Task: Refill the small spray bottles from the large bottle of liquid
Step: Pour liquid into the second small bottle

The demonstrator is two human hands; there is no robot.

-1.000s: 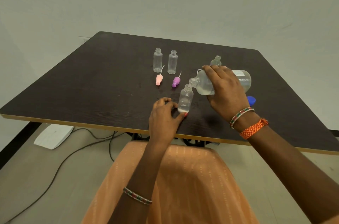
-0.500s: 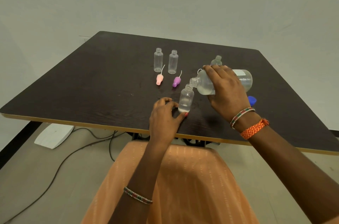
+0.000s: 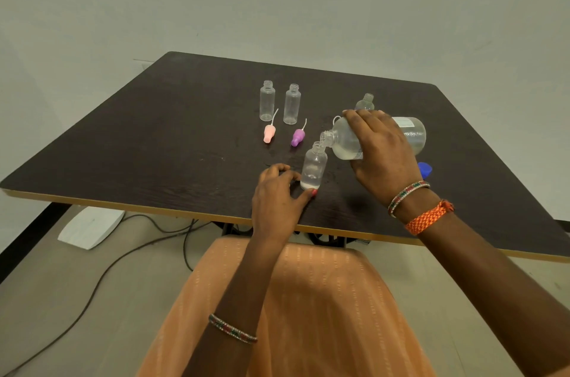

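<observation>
clear liquid: low in small bottle (image 3: 313,166)
right hand (image 3: 381,157): grips large bottle (image 3: 410,134), tip gently
left hand (image 3: 277,200): pinches base, keep steady

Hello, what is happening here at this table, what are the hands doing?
A person pours from a large clear plastic bottle, tilted in the right hand, into a small clear bottle steadied at its base by the left hand. It holds a little liquid. Two more small open bottles stand behind, with a pink spray top and a purple spray top lying beside them.

Beaded bangles (image 3: 407,195), orange woven wristband (image 3: 427,218), orange garment (image 3: 293,308)
</observation>
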